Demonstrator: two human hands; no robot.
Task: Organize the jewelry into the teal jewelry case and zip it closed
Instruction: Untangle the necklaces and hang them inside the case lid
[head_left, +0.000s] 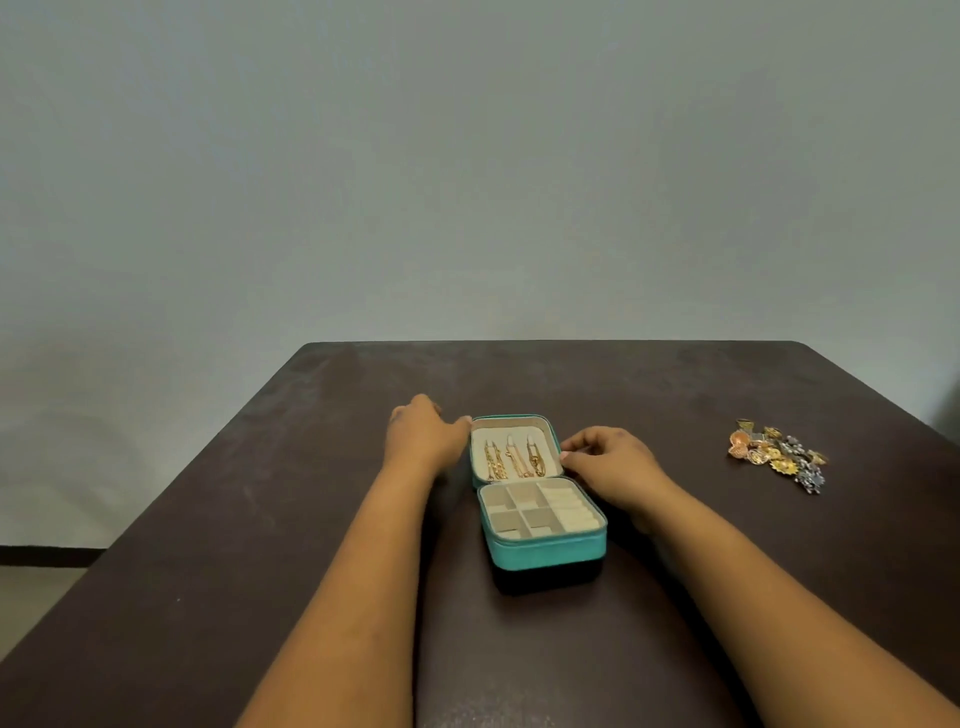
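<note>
square teal case (540, 525) open, gold chains (514, 460)

Plain indoor room, likely a home or a bare recording setup; cannot tell which.

Dark brown table (623, 384) with a matte, slightly scuffed top, its far edge set close to a bare grey-green wall (467, 156) with no marks or fittings. At lower left, a strip of pale floor (36, 587) and a dark baseboard line (47, 555) where wall meets floor. On the table: an open teal jewelry case (545, 551) with cream lining and gold chains (514, 460) hung in its lid, and a loose heap of jewelry (776, 454) well apart to the right. Personal, domestic items; no tools, machines or signage.
</note>
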